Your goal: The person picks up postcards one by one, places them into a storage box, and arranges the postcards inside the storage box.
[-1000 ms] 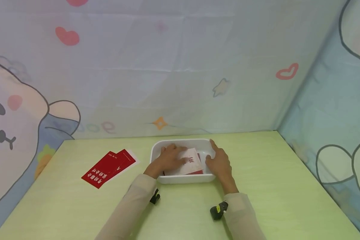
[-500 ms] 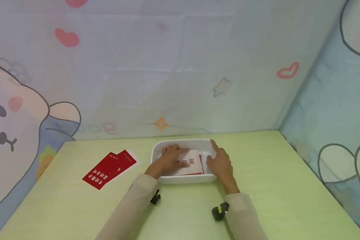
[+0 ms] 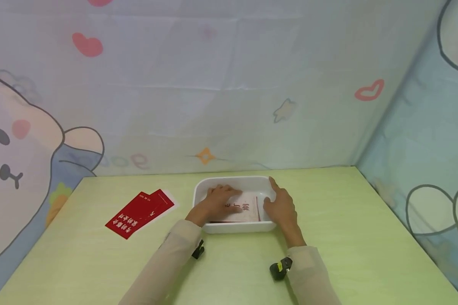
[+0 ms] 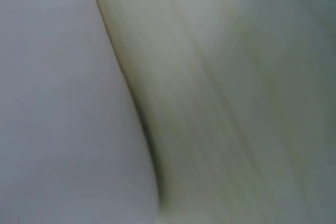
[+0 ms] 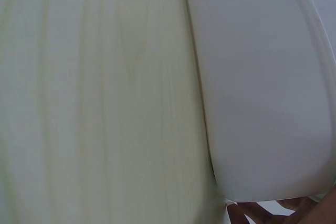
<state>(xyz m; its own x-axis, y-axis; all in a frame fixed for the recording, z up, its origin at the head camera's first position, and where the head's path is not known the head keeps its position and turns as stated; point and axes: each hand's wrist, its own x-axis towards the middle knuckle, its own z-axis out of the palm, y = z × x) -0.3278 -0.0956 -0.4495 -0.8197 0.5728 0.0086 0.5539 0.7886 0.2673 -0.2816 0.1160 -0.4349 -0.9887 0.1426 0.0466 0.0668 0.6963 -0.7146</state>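
Observation:
A white rectangular tray stands on the table. Inside it lies a pale card with red characters, a thin dark-red edge showing beneath it. My left hand reaches in over the tray's near left corner and rests on the card. Its thumb and fingers are spread across the card's left part, which they hide. My right hand grips the tray's right side, thumb over the rim and index finger along the far right corner. The right wrist view has its fingers at the tray's end.
Left of the tray lie red cards with white characters, overlapping, with a white edge showing at their right. The pale green table meets a printed cloth backdrop behind. The left wrist view shows the tray's outer wall.
Under my left hand the pale card has turned from a slant to lie squarer with the tray, covering more of the red beneath. My right hand keeps its grip on the tray.

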